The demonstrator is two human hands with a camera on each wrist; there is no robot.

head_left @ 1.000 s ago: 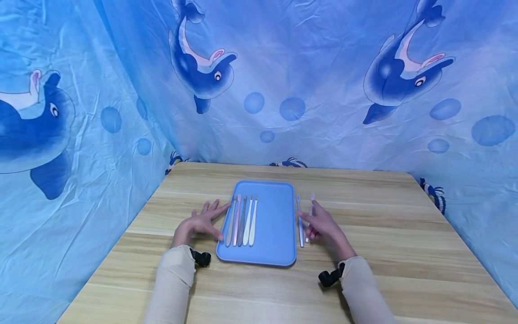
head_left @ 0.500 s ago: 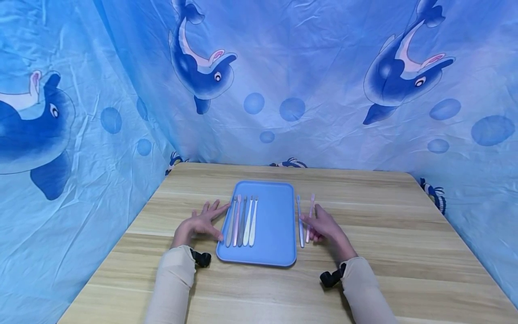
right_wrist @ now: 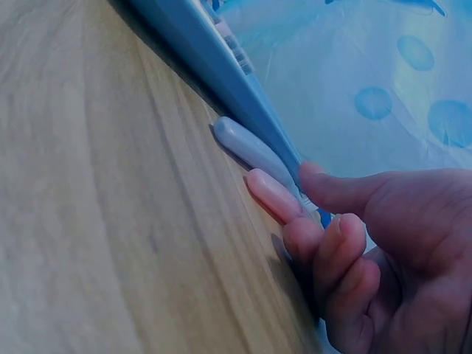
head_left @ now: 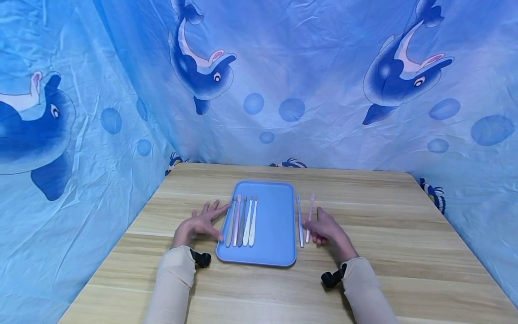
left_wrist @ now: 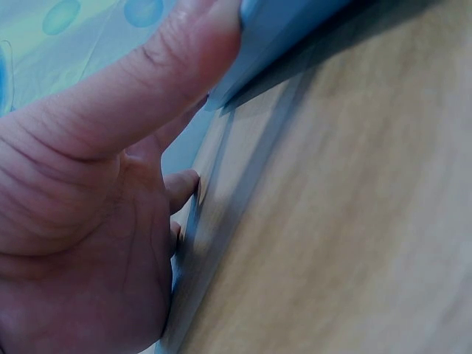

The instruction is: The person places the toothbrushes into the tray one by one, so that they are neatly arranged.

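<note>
A blue tray lies mid-table with several toothbrushes side by side on its left half: grey, pink and white ones. Right of the tray lie a blue toothbrush and a pink toothbrush, roughly parallel. My left hand rests against the tray's left rim with spread fingers, the thumb touching its side. My right hand is over the pink toothbrush's handle. Its thumb is on one side and loosely bent fingers are on the other, with a gap between.
The wooden table extends to both sides and in front of the tray. A blue curtain printed with dolphins hangs behind and along the sides. Both wrists wear a black camera.
My right hand has drawn slightly back and to the right along the pink toothbrush, its thumb moving off the blue one. The toothbrushes, tray and left hand stay put.
</note>
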